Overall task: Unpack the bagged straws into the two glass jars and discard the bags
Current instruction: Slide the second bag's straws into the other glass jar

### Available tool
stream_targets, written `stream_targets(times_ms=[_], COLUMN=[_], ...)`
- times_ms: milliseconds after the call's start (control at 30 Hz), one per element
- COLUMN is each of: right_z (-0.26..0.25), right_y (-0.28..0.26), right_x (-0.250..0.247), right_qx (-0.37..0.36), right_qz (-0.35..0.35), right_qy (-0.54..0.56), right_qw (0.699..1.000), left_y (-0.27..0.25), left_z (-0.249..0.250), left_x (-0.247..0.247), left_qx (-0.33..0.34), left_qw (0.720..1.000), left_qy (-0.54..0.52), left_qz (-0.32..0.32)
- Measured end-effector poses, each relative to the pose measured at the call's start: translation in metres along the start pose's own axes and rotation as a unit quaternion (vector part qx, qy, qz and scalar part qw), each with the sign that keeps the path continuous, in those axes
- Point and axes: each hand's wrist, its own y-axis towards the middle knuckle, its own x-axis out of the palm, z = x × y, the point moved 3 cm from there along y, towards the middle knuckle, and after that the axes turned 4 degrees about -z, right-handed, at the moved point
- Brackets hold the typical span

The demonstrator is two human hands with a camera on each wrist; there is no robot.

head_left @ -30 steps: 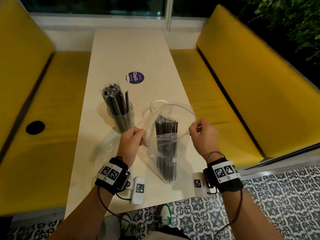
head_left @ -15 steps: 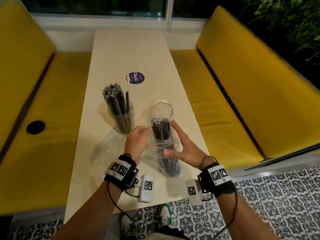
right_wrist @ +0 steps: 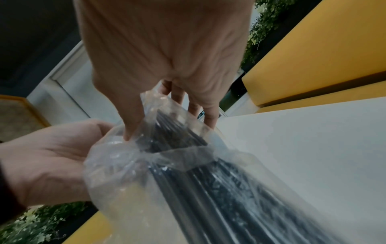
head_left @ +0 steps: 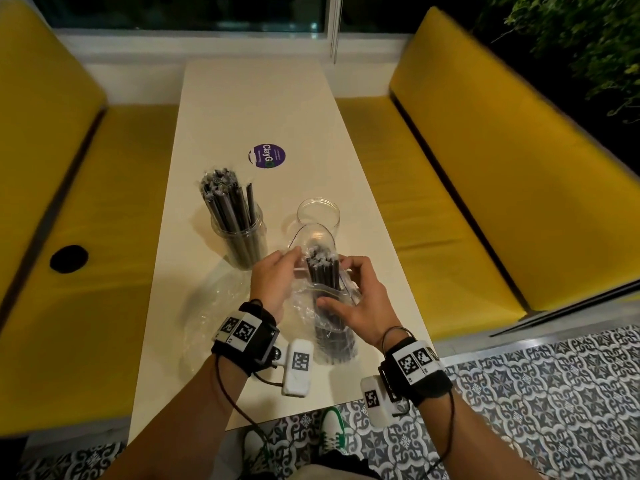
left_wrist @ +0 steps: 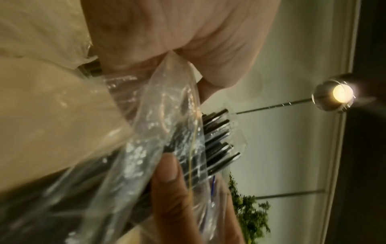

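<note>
A clear plastic bag [head_left: 334, 336] of black straws [head_left: 320, 268] stands on the table's near end, its mouth pushed down so the straw tops stick out. My left hand [head_left: 291, 266] pinches the bag's left rim [left_wrist: 173, 92]. My right hand [head_left: 341, 284] wraps the straw bundle, thumb [left_wrist: 167, 173] pressed on the plastic over it and fingers [right_wrist: 208, 115] round the far side. An empty glass jar [head_left: 318, 216] stands just behind the bag. The other jar [head_left: 244, 244], to its left, holds several black straws [head_left: 225, 199].
An empty crumpled clear bag [head_left: 214, 306] lies on the white table [head_left: 256, 98] left of my left wrist. A purple round sticker [head_left: 266, 155] sits mid-table. Yellow benches [head_left: 485, 168] flank both sides; the left seat has a black hole [head_left: 68, 258].
My hands held the bag's mouth stretched wide, then came together. The bag's rim has slid down off the straw tops, and my right hand has closed round the bundle.
</note>
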Motion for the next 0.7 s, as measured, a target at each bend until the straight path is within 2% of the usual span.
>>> stream_targets(times_ms=[67,233,500,567,700], right_z=[0.0,-0.013,-0.029,-0.028,-0.018], right_y=[-0.002,-0.007,-0.005,-0.002,0.005], right_x=[-0.003,-0.007,-0.011,-0.012,-0.015], right_qx=[-0.01,-0.036,-0.081,-0.073,-0.009], right_qz=[0.011,0.002,-0.049,-0.041,0.017], right_qy=[0.014,0.028,-0.087,-0.089,-0.023], right_qw=[1.0,0.999,0.992,0.993,1.0], left_y=[0.001,0.003,0.008,0.009,-0.007], left_z=[0.003,0.005,-0.011,-0.011,0.004], left_x=[0.0,0.005,0.003,0.004,0.009], left_qx=[-0.011,0.058,-0.001,-0.004,0.038], left_qw=[1.0,0.995,0.997,0.996,0.993], left_qy=[-0.016,0.041,0.066,0.055,0.025], left_qz=[-0.008,-0.066,-0.05,-0.066,-0.111])
